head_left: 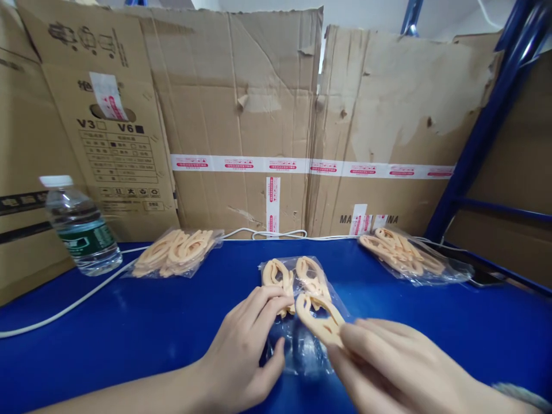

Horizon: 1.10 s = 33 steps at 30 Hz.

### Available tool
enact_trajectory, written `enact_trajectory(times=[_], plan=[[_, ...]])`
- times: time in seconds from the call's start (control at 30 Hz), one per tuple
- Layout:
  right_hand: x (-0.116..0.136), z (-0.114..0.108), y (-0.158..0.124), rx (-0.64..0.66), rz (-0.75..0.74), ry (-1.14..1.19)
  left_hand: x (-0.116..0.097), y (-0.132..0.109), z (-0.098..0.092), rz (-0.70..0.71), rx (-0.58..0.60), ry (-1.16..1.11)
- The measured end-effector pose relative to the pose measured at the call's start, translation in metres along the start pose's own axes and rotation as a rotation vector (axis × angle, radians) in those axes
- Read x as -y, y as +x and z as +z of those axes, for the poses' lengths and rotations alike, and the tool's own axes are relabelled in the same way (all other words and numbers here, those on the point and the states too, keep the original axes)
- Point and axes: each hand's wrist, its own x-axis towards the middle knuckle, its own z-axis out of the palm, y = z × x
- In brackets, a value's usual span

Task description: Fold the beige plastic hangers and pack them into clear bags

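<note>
A clear plastic bag lies on the blue table in front of me, with cream plastic loop-shaped pieces in its far part. My left hand rests over the bag's left side, fingertips touching it near the left-hand pieces and thumb spread apart. Between the thumb and fingers of my right hand is another cream loop-shaped piece, tilted over the bag's near part. Its far end overlaps the bagged pieces from this view; whether it is inside the bag I cannot tell.
Filled clear bags of cream pieces lie at the back left and back right. A water bottle stands at left, beside a white cable. Cardboard sheets wall the back; a blue metal post rises at right.
</note>
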Motion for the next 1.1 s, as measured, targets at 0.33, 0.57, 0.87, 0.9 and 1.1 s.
enact_trajectory(times=[0.33,0.57,0.87,0.9,1.1], plan=[[-0.047,0.044,0.002,0.002,-0.026,-0.122,-0.001,0.004,-0.01,0.089,0.013,0.019],[-0.08,0.011,-0.03,0.217,0.17,0.341,0.012,0.003,-0.027,0.138,0.066,-0.078],[-0.07,0.037,-0.043,0.161,0.357,0.777,0.02,-0.009,-0.016,0.095,0.041,-0.118],[-0.069,0.038,-0.044,0.132,0.432,0.831,0.019,-0.009,-0.017,0.06,0.024,-0.153],[-0.057,0.044,-0.045,0.141,0.776,1.092,0.01,-0.006,-0.024,-0.292,-0.028,-0.329]])
